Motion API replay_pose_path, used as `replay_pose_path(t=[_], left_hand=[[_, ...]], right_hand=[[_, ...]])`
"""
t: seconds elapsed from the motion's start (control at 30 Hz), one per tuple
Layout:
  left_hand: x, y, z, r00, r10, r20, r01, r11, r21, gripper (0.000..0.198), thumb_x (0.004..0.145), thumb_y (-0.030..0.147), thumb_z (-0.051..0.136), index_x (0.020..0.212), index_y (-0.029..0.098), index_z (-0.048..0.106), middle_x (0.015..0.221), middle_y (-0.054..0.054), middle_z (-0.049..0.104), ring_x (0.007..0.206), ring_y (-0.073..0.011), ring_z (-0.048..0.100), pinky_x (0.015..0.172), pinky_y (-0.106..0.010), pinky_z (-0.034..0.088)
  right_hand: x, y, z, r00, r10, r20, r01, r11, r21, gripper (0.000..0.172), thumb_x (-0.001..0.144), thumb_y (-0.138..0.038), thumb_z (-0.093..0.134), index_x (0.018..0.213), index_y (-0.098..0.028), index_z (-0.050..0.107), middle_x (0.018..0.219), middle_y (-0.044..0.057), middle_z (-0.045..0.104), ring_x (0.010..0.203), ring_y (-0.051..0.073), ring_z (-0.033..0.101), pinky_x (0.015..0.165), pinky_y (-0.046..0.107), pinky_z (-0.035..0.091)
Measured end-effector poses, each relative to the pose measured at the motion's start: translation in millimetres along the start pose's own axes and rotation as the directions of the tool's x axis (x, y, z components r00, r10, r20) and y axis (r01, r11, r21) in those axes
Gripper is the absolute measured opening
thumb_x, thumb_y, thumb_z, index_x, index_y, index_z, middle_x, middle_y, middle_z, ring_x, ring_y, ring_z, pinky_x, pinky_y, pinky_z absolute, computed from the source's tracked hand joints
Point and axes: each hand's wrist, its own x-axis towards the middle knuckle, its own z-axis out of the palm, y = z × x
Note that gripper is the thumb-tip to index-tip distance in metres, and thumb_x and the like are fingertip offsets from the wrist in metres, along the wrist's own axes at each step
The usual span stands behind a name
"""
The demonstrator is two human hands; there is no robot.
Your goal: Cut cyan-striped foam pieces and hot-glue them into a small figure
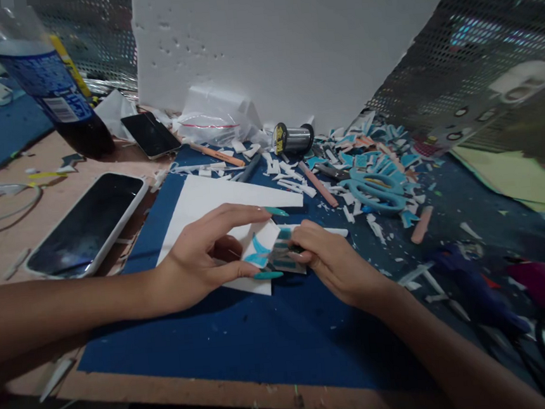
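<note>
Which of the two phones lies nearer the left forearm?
The white-edged phone, just beyond the left forearm; the other phone lies farther back, beside the bottle.

The near blue mat leaves passage; scissors and scraps block far right, seemingly blurred glue guns near right.

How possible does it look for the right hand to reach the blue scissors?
Probably yes: the right hand is near the blue scissors, and only low scraps seem to lie between them. However, it seems to be pinching the small blue-marked piece, so it would likely need to let go first.
</note>
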Motion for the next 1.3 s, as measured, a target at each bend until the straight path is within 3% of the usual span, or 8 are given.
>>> replay_pose_path(t=[0.2, 0.37, 0.63, 0.87, 1.3], left_hand=[[0, 0, -0.3, 1.0, 0.011, 0.01, -0.011, 1.0, 0.013, 0.054, 0.078, 0.015, 0.071, 0.126, 0.032, 0.053, 0.124, -0.005, 0.052, 0.067, -0.0048, 0.056, 0.057, -0.016, 0.052], [-2, 0, -0.6, 0.999, 0.038, 0.016, -0.038, 0.999, 0.012, 0.053, 0.077, 0.014, 0.071, 0.125, 0.03, 0.055, 0.125, -0.006, 0.053, 0.079, -0.0089, 0.06, 0.06, -0.016, 0.054], [-1, 1, -1.1, 0.995, 0.09, 0.036, -0.091, 0.995, 0.044, 0.053, 0.077, 0.01, 0.07, 0.125, 0.029, 0.057, 0.124, -0.006, 0.055, 0.074, -0.0059, 0.059, 0.055, -0.011, 0.052], [-1, 1, -1.3, 0.993, 0.106, 0.055, -0.109, 0.993, 0.042, 0.051, 0.077, 0.01, 0.07, 0.124, 0.028, 0.058, 0.123, -0.008, 0.057, 0.08, -0.0099, 0.063, 0.058, -0.014, 0.056], [-2, 2, -0.4, 0.994, 0.1, 0.049, -0.103, 0.993, 0.051, 0.04, 0.078, 0.017, 0.07, 0.117, 0.025, 0.061, 0.12, -0.008, 0.058, 0.084, -0.0123, 0.065, 0.061, -0.015, 0.059]], right_hand=[[0, -1, 0, 1.0, 0.022, -0.004, -0.022, 1.0, -0.018, 0.022, 0.093, -0.011, 0.031, 0.074, -0.022, 0.032, 0.068, 0.0, 0.039, 0.063, 0.016, 0.036, 0.054, 0.027, 0.031], [0, -1, 0, 1.0, -0.003, 0.01, 0.003, 1.0, 0.003, 0.019, 0.093, -0.013, 0.032, 0.076, -0.022, 0.035, 0.069, 0.001, 0.043, 0.065, 0.017, 0.039, 0.057, 0.028, 0.035], [1, -3, -1, 0.999, 0.0, 0.043, -0.001, 1.0, 0.019, 0.02, 0.094, -0.015, 0.031, 0.076, -0.021, 0.04, 0.073, 0.004, 0.049, 0.069, 0.018, 0.044, 0.06, 0.029, 0.038], [0, -3, 1, 0.997, 0.023, 0.074, -0.024, 1.0, 0.012, 0.023, 0.096, -0.021, 0.031, 0.077, -0.02, 0.044, 0.075, 0.006, 0.054, 0.071, 0.02, 0.046, 0.061, 0.032, 0.04], [3, -13, 4, 1.0, -0.012, -0.017, 0.011, 0.997, -0.079, 0.025, 0.096, -0.018, 0.031, 0.077, -0.019, 0.047, 0.072, 0.006, 0.052, 0.069, 0.019, 0.045, 0.06, 0.03, 0.041]])
